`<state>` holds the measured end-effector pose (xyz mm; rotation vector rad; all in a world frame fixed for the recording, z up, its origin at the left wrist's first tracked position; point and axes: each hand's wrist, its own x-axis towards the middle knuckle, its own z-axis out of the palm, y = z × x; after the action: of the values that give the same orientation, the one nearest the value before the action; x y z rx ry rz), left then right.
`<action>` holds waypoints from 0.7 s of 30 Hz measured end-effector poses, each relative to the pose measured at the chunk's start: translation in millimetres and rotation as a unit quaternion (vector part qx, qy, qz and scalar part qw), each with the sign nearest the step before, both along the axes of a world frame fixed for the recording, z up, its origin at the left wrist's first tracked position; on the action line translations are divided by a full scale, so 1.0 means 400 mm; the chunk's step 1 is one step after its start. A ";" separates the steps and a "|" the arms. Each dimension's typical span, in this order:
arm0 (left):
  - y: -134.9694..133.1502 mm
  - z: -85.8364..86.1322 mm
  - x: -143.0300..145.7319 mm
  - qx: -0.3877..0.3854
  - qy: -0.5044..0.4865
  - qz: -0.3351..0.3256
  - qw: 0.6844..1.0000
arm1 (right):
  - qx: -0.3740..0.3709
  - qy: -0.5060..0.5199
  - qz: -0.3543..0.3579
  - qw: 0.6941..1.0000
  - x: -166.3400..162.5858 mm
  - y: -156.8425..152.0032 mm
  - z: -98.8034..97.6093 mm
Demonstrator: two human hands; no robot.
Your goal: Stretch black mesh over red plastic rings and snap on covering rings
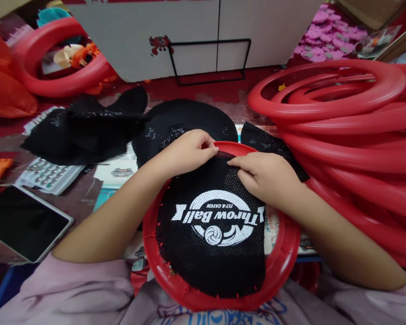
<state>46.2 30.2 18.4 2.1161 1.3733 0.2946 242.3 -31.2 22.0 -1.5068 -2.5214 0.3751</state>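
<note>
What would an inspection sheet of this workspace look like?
Surface: table, largely covered.
Job's things: black mesh with white "Throw Ball" print, upside down in this view, lying over a red ring; gap along its right side.
Clutter: stacked red rings at right; black fabric and tablet-like device at left.
Hands: left hand at the ring's far rim; right hand touching the mesh's far edge.
Cables: nothing seen.
Surroundings: white panel behind, pink pieces far right.

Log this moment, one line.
Left hand: at far rim of red plastic ring | Right hand: on white-printed black mesh fabric | Mesh: right edge apart from ring
</note>
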 end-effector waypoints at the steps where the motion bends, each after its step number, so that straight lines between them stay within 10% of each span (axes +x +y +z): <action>1: 0.000 -0.002 0.000 0.004 0.002 -0.001 1.000 | 0.000 -0.001 0.002 1.000 0.000 0.000 0.000; 13: -0.011 -0.002 0.008 0.060 0.005 0.001 0.998 | 0.018 -0.041 -0.019 0.999 0.009 0.012 -0.003; 21: -0.014 0.013 -0.006 -0.040 0.061 -0.036 0.997 | -0.051 -0.062 -0.029 0.996 -0.005 0.014 0.010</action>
<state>43.9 24.6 23.6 2.1411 1.3502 0.0793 240.3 -25.7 25.9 -1.6856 -2.5814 0.4200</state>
